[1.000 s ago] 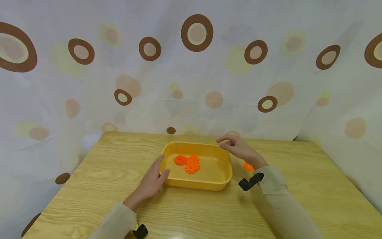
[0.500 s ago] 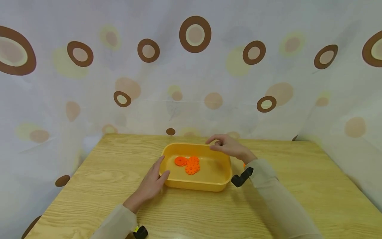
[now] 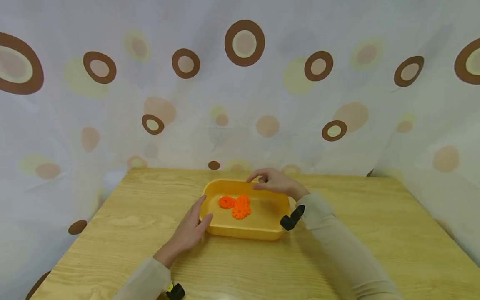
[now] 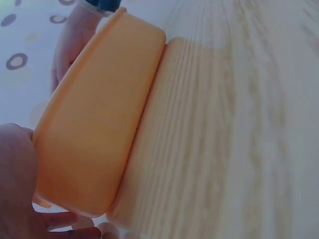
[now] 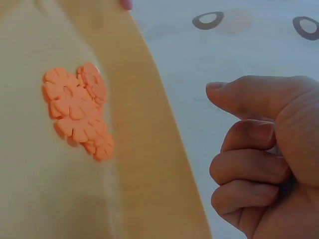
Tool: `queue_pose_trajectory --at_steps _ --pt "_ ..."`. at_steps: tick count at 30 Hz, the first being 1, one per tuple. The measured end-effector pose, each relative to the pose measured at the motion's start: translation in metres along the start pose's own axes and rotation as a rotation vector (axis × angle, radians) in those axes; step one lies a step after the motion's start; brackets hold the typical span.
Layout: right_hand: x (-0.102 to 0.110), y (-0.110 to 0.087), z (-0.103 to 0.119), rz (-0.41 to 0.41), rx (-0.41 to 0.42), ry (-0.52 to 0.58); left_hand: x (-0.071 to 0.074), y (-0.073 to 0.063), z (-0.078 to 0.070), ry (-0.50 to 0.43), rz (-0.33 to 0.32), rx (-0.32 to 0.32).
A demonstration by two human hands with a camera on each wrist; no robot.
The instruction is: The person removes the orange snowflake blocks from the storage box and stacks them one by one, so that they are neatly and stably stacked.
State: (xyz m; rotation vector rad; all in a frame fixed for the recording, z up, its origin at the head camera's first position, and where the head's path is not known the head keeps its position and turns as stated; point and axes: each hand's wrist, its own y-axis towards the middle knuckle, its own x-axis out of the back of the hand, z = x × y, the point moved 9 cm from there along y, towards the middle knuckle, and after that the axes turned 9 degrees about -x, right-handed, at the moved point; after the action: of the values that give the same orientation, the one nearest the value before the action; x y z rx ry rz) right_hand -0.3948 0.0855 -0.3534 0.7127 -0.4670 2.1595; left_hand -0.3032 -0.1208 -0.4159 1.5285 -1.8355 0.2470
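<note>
A yellow plastic tray (image 3: 243, 233) sits on the table with a small heap of orange slotted interlocking discs (image 3: 241, 208) lying in its left half. My left hand (image 3: 189, 229) rests against the tray's left end, its fingers fairly straight along the side and the thumb at the near corner. Over the far right part of the tray hovers my right hand (image 3: 275, 182), with nothing visible in it. In the right wrist view one digit of this hand (image 5: 269, 149) points out while the other fingers are loosely curled, and the orange discs (image 5: 75, 104) lie well apart from it.
The wooden table (image 3: 375, 233) extends to both sides and in front of the tray. A patterned cloth (image 3: 292, 100) hangs behind it. Dark wrist cameras (image 3: 292, 217) stick out from the sleeves.
My right hand has moved left, from the tray's right corner to above its far side. An orange disc on the table at right is now hidden behind the right arm. The left hand stays put.
</note>
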Motion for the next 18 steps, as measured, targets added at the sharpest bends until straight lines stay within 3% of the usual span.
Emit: queue_pose_trajectory --at_steps 18 --pt "-0.031 0.022 -0.001 0.117 -0.027 -0.059 0.000 -0.002 -0.001 -0.001 -0.011 -0.012"
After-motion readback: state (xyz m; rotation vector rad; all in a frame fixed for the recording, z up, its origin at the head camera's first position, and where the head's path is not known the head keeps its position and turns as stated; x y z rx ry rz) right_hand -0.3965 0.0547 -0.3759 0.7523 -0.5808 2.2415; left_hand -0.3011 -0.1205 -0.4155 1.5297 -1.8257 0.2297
